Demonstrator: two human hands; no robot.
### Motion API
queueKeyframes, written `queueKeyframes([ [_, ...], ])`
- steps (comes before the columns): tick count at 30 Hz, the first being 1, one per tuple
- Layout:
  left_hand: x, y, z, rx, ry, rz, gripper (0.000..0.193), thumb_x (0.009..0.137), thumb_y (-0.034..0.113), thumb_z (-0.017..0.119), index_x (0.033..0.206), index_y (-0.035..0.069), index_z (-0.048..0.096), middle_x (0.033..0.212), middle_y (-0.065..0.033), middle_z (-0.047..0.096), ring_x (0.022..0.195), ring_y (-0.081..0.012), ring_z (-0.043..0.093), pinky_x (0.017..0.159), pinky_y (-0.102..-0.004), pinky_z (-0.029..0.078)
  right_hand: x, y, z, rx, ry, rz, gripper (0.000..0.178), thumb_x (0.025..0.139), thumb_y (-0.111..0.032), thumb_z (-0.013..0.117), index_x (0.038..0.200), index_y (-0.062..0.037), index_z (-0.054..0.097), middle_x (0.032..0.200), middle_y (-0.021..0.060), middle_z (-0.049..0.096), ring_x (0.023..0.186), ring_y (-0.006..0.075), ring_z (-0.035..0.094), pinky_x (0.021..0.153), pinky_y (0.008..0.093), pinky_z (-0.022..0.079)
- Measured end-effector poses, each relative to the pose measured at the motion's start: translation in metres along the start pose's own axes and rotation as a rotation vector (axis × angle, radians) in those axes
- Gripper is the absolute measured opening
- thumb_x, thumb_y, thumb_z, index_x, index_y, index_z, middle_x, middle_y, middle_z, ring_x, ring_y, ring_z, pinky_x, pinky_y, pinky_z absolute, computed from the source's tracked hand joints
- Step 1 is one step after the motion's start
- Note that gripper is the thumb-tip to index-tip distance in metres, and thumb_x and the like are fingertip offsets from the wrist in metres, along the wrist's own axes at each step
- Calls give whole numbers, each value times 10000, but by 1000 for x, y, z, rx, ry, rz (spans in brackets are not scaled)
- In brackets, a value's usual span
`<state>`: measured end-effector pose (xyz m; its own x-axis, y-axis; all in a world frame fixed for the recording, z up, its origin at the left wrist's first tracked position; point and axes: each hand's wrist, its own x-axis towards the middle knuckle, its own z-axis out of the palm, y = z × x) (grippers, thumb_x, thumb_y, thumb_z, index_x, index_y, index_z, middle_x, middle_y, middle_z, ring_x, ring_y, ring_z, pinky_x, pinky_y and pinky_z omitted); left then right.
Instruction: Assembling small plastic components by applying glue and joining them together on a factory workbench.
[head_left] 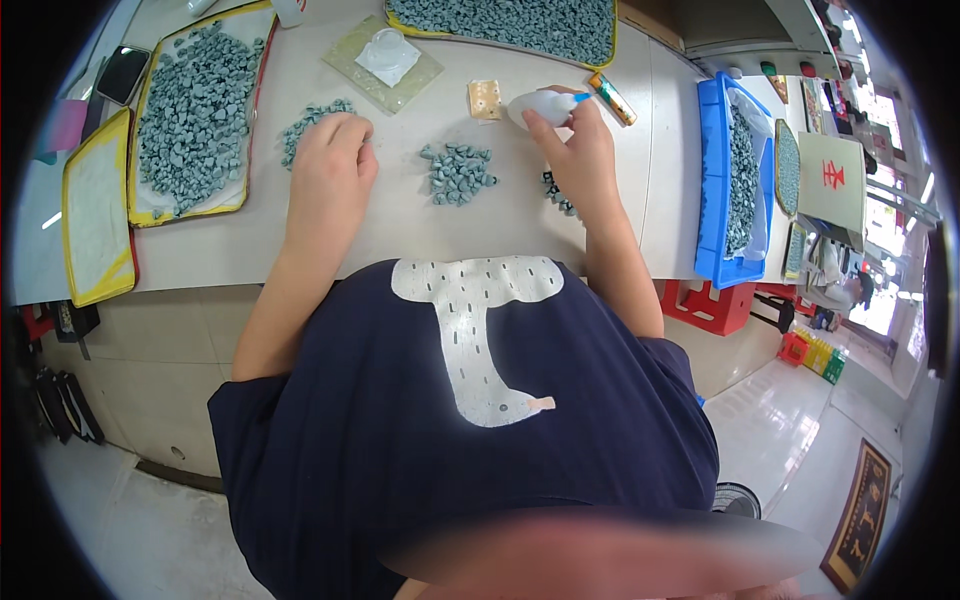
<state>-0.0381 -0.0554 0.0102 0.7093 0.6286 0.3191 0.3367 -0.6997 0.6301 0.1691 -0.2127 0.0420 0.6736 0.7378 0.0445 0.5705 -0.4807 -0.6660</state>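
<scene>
My right hand (pixel 580 150) grips a small white squeeze bottle (pixel 540 106) with a blue tip, held just above the white table (pixel 500 225). My left hand (pixel 335 155) rests on the table with fingers curled, touching a small pile of grey-green pieces (pixel 312 122); whether it holds one is hidden. Between the hands lies another small pile of the same pieces (pixel 458 172). A few dark pieces (pixel 558 196) lie partly hidden under my right wrist. A small tan card with holes (pixel 485 99) sits beside the bottle.
A yellow-rimmed tray of grey pieces (pixel 195 110) sits at the left, another (pixel 520 25) at the back. A yellow-edged white pad (pixel 95 215) lies far left. A blue bin (pixel 722 180) of pieces stands right. A clear bag with a plastic lid (pixel 385 60) lies behind.
</scene>
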Motion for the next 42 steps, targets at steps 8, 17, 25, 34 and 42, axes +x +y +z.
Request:
queueKeyframes([
  [8,5,24,10,-825,-257,-313,128,843,37,652,953,3,596,856,-49,629,781,-102,578,721,-220,466,-20,11,-1,301,-45,-104,376,813,-46,714,1137,32,539,1076,75,624,941,141,596,815,274,485],
  [17,2,16,25,-1158,-314,-284,213,899,12,599,1110,-12,601,916,-46,638,827,-84,581,749,-212,481,-25,-13,-22,-90,44,-436,417,714,-7,738,1112,-92,647,987,96,617,877,228,608,772,317,501],
  [25,-5,21,22,-1151,-181,-177,307,877,-41,598,1178,-13,546,947,-78,653,922,-131,626,846,-262,516,-25,-23,-30,-458,210,-634,435,629,-25,751,1038,-166,707,914,22,618,823,191,591,719,315,460],
  [34,-5,16,22,-1061,-165,-85,299,858,-60,611,1148,-11,556,961,-99,669,920,-148,652,836,-272,528,-25,-26,-30,-574,270,-723,423,653,-94,667,1042,-259,699,916,-22,573,865,152,580,772,342,386],
  [42,-6,14,20,-973,-134,-34,302,844,-46,634,1135,-11,565,944,-101,686,922,-145,664,838,-267,529,-29,-37,-31,-655,308,-751,419,662,-114,667,1049,-272,698,935,-34,569,915,138,574,815,339,356],
])
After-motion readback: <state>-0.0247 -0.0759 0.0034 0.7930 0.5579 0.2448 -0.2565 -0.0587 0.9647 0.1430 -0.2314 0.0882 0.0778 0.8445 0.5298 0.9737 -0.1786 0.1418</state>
